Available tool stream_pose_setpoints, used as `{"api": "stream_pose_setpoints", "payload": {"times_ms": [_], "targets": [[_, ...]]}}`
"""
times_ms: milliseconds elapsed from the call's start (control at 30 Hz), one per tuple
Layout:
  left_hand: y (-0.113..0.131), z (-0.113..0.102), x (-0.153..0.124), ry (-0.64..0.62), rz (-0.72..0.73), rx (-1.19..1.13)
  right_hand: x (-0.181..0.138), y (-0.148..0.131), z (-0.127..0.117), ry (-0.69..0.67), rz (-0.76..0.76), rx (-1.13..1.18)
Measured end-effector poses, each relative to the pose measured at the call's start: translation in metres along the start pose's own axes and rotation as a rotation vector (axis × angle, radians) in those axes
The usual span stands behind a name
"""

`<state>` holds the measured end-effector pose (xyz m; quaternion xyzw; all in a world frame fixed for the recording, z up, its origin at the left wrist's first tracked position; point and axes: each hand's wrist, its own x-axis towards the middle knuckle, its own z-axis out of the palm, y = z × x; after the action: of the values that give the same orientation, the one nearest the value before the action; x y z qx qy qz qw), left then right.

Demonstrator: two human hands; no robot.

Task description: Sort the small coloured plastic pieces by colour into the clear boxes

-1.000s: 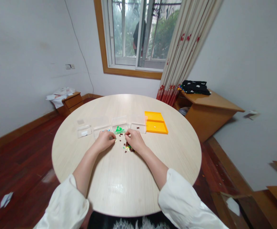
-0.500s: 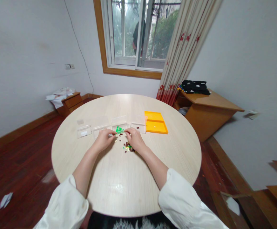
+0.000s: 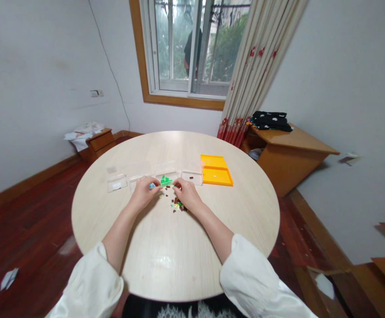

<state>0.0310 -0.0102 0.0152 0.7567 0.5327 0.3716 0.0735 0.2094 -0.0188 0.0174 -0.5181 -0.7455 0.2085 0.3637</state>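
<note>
Left hand (image 3: 144,193) and right hand (image 3: 189,193) each have fingers bent nearly together (whether gripping anything, I cannot tell), green pieces (image 3: 165,180) just beyond and between them, a mixed pile (image 3: 178,205) near the right ones.

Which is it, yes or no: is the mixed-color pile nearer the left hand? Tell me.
No, the mixed-color pile lies beside the right hand, farther from the left hand.

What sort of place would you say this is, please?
It looks like a room in a home, though that is a judgement: there is a patterned curtain beside the window, a round table, and folded dark cloth on a wooden desk.
</note>
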Motion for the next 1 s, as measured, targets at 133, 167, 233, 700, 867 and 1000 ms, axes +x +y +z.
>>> {"api": "stream_pose_setpoints", "payload": {"times_ms": [133, 167, 233, 700, 867, 1000], "targets": [[0.000, 0.001, 0.001, 0.040, 0.019, 0.006, -0.001, 0.001, 0.002, -0.041, 0.034, 0.062], [0.000, 0.002, 0.001, 0.054, 0.023, 0.008, -0.001, 0.002, 0.003, -0.057, 0.035, 0.074], [0.000, 0.005, 0.003, 0.084, 0.020, 0.019, 0.000, 0.003, 0.005, -0.072, 0.018, 0.076], [-0.006, 0.021, 0.012, 0.152, -0.037, 0.114, 0.002, 0.005, 0.008, -0.062, -0.108, -0.045], [-0.006, 0.022, 0.013, 0.156, -0.077, 0.118, 0.001, 0.005, 0.008, -0.062, -0.112, -0.036], [-0.002, 0.020, 0.012, 0.160, -0.065, 0.085, -0.001, 0.003, 0.007, -0.041, -0.076, 0.037]]}}
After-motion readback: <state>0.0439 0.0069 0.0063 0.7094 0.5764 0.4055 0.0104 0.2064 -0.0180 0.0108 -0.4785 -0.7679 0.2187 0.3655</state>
